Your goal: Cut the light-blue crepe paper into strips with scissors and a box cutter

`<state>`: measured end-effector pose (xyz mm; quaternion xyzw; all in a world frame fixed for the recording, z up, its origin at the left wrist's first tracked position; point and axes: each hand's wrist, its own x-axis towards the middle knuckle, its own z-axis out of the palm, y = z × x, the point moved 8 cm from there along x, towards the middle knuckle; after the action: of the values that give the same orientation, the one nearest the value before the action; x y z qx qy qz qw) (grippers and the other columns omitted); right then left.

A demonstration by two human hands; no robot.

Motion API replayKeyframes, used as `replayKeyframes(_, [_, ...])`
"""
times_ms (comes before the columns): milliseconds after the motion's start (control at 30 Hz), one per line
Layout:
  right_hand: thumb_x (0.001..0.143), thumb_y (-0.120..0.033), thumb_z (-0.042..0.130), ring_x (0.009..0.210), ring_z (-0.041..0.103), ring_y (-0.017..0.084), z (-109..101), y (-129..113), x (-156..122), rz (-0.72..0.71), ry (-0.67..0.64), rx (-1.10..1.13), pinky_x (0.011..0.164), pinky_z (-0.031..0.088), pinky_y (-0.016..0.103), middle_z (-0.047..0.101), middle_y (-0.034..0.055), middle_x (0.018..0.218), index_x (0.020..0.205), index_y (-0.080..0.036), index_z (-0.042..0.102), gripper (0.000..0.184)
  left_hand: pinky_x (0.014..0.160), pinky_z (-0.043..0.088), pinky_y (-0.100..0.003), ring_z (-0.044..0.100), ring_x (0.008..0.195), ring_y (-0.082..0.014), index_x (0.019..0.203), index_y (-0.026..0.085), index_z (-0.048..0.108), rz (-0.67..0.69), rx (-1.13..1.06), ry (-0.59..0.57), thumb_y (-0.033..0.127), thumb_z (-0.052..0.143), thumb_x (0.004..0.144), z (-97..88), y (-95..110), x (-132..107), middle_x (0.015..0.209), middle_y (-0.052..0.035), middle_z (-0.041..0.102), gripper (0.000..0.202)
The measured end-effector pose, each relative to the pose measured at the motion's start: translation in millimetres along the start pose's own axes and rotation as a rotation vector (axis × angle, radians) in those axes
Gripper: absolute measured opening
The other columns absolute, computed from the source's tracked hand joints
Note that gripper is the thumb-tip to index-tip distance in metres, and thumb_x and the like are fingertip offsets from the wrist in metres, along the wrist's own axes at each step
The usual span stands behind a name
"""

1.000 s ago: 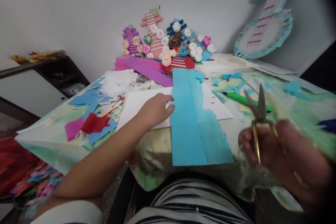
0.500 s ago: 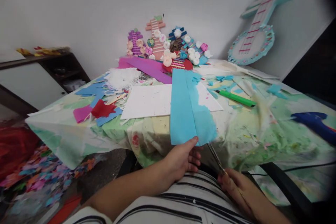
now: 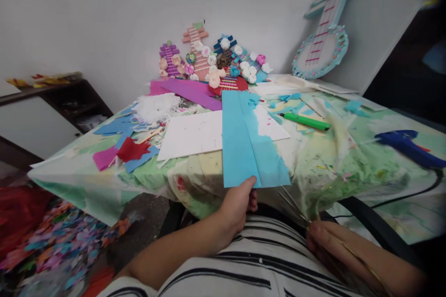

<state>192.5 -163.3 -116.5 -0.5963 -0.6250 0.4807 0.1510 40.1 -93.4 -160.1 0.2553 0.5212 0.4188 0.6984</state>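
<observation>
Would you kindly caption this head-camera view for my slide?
Left hand pinches blue paper strip; right hand holds scissors nearby.

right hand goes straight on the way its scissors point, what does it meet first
Probably the hanging near edge of the blue paper, just right of the left hand pinching it; the scissors are blurred.

Light-blue paper (green marker, black-white-striped shirt).

Plain white wall, dark shelf
</observation>
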Motion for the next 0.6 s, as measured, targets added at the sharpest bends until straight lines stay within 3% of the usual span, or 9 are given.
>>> replayKeyframes(100, [0.079,-0.058,0.030,0.060,0.049,0.015,9,-23,5,-0.047,-0.108,-0.025,0.057,0.043,0.025,0.055,0.0033,0.068,0.070,-0.020,0.053,0.045,0.038,0.025,-0.019,0.035,0.037,-0.0054,0.055,0.016,0.046,0.040,0.031,0.029,0.036,0.063,0.066,0.4,3,-2,0.044,0.0055,0.043,0.028])
replayKeyframes(200, [0.079,-0.057,0.033,0.055,0.043,0.012,11,-28,9,-0.003,-0.121,-0.028,0.051,0.038,0.024,0.049,0.0005,0.061,0.069,-0.018,0.051,0.044,0.040,0.030,-0.020,0.039,0.039,-0.0069,0.052,0.016,0.049,0.063,0.087,0.013,0.035,0.063,0.066,4.8,2,-6,0.046,0.0032,0.046,0.028])
replayKeyframes(433, [0.073,-0.068,0.028,0.049,0.037,0.010,17,-15,10,0.088,-0.155,0.081,0.046,0.030,0.023,0.043,-0.0011,0.054,0.063,-0.017,0.046,0.055,0.041,0.031,-0.021,0.037,0.038,-0.0075,0.047,0.017,0.045,0.139,0.200,-0.005,0.036,0.064,0.066,10.6,4,-10,0.042,0.0038,0.043,0.033])
replayKeyframes(600, [0.077,-0.066,0.019,0.044,0.038,0.009,22,0,17,0.131,-0.156,0.227,0.043,0.028,0.021,0.042,-0.0017,0.048,0.061,-0.017,0.046,0.059,0.041,0.032,-0.021,0.037,0.038,-0.0071,0.052,0.017,0.045,0.169,0.136,-0.019,0.033,0.065,0.066,17.8,6,-11,0.042,0.0043,0.043,0.029])
